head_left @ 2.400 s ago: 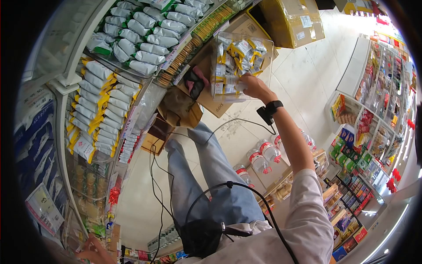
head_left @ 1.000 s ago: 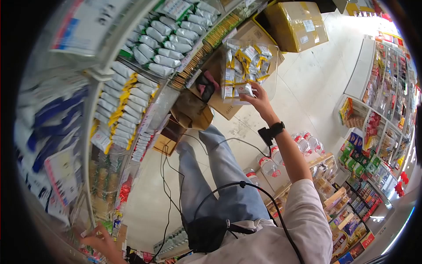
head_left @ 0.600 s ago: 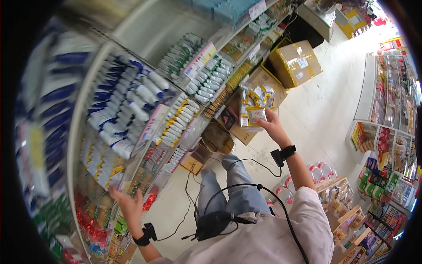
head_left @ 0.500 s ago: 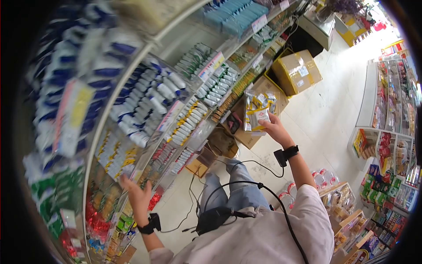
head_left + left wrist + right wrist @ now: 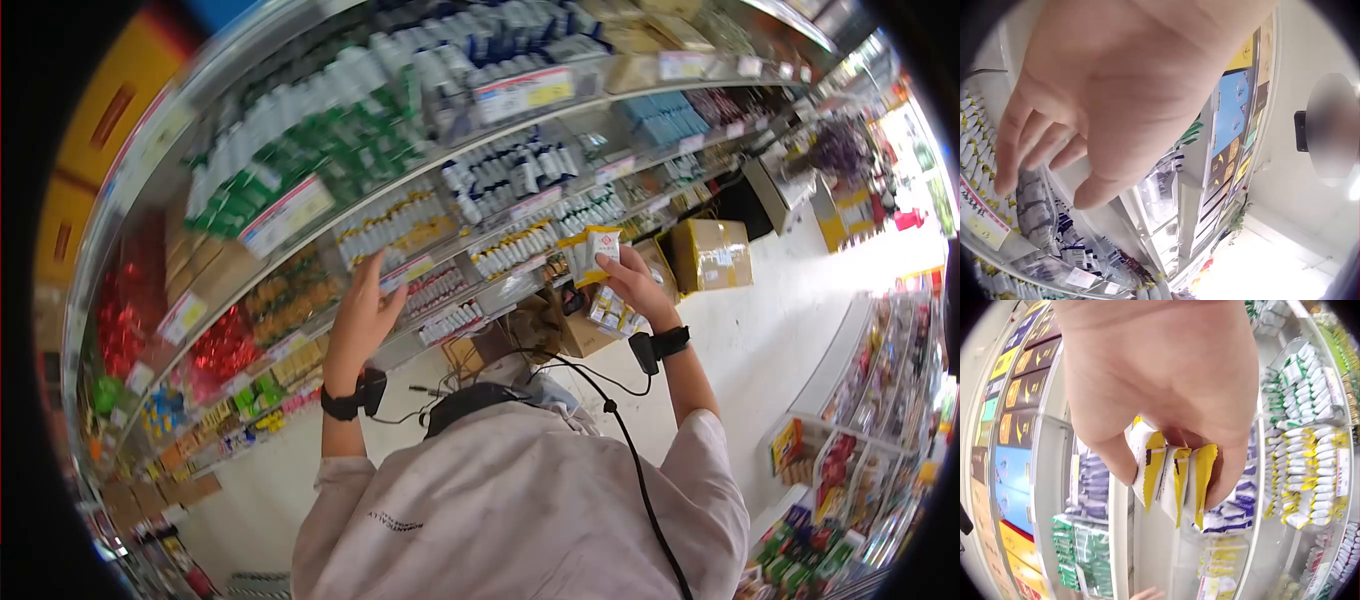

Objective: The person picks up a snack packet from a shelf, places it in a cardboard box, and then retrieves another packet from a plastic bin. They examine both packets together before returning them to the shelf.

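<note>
Between the thumb and fingers of my right hand (image 5: pixel 640 288) are three white-and-yellow snack packets (image 5: pixel 1172 481), pinched side by side. In the head view the packets (image 5: pixel 602 247) stand out in front of the shelves, above the plastic tub of similar packets (image 5: pixel 615 312). My left hand (image 5: pixel 362 320) is raised at the shelf front, its fingers loosely extended and holding nothing. Just beyond its fingertips lies a shelf bin of yellow-ended white packets (image 5: pixel 395 225). The left wrist view shows the palm of the left hand (image 5: pixel 1116 94) with fingers apart from the goods.
Tiered shelves carry green-ended packets (image 5: pixel 320 150), blue-ended packets (image 5: pixel 515 170) and red-wrapped goods (image 5: pixel 215 340), with price tags (image 5: pixel 525 95) along the edges. A taped carton (image 5: pixel 712 255) stands on the floor at right. A black cable (image 5: pixel 635 450) runs over the shirt.
The right hand has lifted the packets out of the clear tub. The left hand has come up along the shelf front. The head view has swung toward the upper shelves.
</note>
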Tool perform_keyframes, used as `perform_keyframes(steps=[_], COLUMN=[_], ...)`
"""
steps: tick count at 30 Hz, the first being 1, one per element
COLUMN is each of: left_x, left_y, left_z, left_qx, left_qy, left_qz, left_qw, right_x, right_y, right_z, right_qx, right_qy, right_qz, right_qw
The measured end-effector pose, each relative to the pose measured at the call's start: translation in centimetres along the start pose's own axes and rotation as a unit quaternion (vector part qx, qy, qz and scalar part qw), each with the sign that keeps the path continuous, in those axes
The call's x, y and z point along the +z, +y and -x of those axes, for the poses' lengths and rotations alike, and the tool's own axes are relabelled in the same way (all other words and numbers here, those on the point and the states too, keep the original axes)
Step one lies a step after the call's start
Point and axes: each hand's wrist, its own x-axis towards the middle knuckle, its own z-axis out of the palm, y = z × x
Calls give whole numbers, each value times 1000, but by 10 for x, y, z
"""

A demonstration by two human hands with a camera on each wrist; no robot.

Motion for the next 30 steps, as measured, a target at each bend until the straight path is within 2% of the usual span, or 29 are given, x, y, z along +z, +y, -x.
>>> perform_keyframes(steps=[1,2,5,6,9,12,14,17,18,21,24,27,30], left_x=[-7,-14,-32,-36,-41,-39,-39,-34,-31,-28,-30,-26,-23], left_y=[2,1,10,14,21,14,3,-15,-20,-29,-32,-36,-39], left_z=[-1,-2,-1,0,3,2,2,-1,0,-1,-1,-2,-3], left_qx=[-3,-4,3,9,49,47,50,42,36,61,20,16,-34], left_qy=[-29,-57,-104,-115,-101,-90,-76,-42,-30,13,15,25,15], left_qz=[41,83,173,196,283,315,285,309,329,320,355,339,388], left_qw=[999,995,979,974,952,944,954,949,943,945,935,940,921], right_x=[18,36,93,123,174,210,228,229,230,241,238,236,233], right_y=[-9,-22,-37,-53,-54,-47,-51,-37,-37,-40,-27,-20,-24], right_z=[-7,-15,-42,-42,-59,-77,-80,-95,-97,-94,-110,-117,-115], right_qx=[8,46,18,35,36,-1,-3,22,69,86,50,39,8], right_qy=[-14,-33,-121,-136,-174,-231,-243,-252,-238,-228,-226,-206,-181], right_qz=[25,105,189,191,173,178,202,150,156,97,109,125,150], right_qw=[1000,993,974,971,969,957,949,956,956,965,967,970,972])
